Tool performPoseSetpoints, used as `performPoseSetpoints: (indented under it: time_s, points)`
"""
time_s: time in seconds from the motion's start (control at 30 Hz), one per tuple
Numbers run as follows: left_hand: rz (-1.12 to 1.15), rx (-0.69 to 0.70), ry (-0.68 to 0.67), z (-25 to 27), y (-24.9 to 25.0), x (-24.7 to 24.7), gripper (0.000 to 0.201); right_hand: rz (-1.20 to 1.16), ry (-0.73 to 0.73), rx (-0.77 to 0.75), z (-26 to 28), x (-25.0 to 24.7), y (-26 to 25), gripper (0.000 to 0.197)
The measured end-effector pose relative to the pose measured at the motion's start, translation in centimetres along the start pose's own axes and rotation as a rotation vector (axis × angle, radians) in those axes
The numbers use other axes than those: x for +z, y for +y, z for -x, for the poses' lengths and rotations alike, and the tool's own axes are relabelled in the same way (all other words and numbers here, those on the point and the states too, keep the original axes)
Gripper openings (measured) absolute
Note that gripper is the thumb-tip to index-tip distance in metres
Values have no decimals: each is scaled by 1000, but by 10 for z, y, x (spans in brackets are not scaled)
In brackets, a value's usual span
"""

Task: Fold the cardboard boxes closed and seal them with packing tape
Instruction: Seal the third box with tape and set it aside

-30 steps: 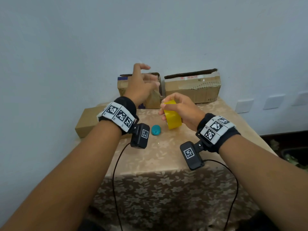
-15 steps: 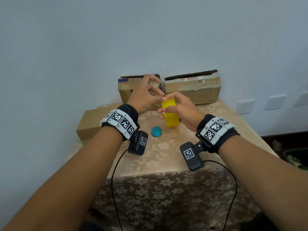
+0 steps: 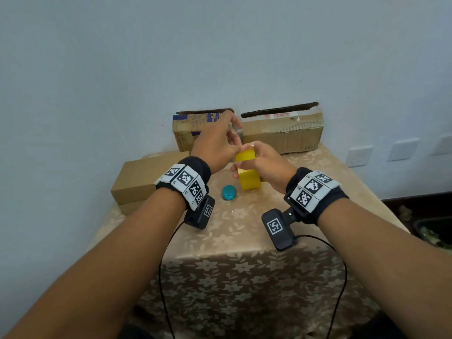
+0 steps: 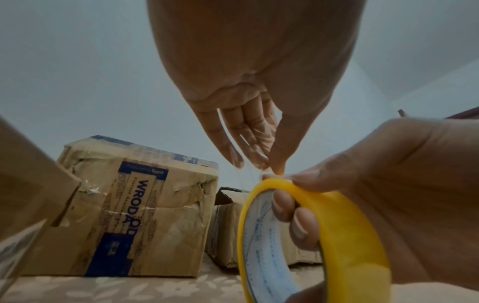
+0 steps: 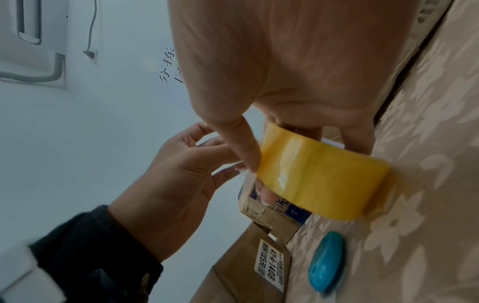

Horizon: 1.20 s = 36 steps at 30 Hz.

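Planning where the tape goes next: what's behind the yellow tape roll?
Behind the yellow tape roll stand two cardboard boxes against the wall. The hands hide part of the left box; its contents can't be seen.

A small teal oval object point(image 3: 229, 192) lies on the desk point(image 3: 244, 231), which wears a beige floral cloth. White wall plates point(image 3: 359, 156) sit at right.

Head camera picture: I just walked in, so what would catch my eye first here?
Probably the bright yellow roll of tape, upright at the middle of the flowered table; the right hand grips it while the left hand picks at its top edge. Next, the small teal object lying just left of the roll. Behind them, worn cardboard boxes line the pale blue wall.
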State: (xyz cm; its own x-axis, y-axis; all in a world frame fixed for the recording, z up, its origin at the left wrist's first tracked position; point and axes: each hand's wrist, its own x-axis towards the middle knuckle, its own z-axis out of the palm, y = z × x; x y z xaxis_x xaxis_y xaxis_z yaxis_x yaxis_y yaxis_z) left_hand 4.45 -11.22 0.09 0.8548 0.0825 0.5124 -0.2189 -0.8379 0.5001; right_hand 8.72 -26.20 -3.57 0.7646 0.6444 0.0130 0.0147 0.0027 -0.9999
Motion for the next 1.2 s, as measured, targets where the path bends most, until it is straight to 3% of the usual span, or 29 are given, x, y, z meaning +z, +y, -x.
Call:
performPoseSetpoints:
  time_s: [0.2, 0.3, 0.47, 0.6, 0.7, 0.83, 1.0, 1.2]
  points:
    - [124, -8, -38, 0, 13, -3, 45, 73, 89, 4, -11, 0, 13, 54]
    - [254, -82, -83, -1, 20, -9, 43, 76, 157, 21, -16, 1, 16, 61]
    - [419, -424, -43, 1, 10, -11, 47, -5, 180, 88, -10, 2, 8, 86]
    - [521, -629, -89, 2, 7, -13, 41, 25, 221, 37, -13, 5, 9, 99]
    - [511, -672, -117, 4, 7, -13, 40, 12, 241, 28, -10, 5, 5, 90]
    - [500, -687, -152, 4, 8, -12, 38, -129, 208, 7, -7, 6, 0, 60]
    - [510, -693, -156, 3, 8, -18, 34, -97, 237, 18, -9, 5, 0, 61]
    - [374, -706, -43, 2, 4, -16, 23, -134, 254, 77, -15, 2, 4, 32]
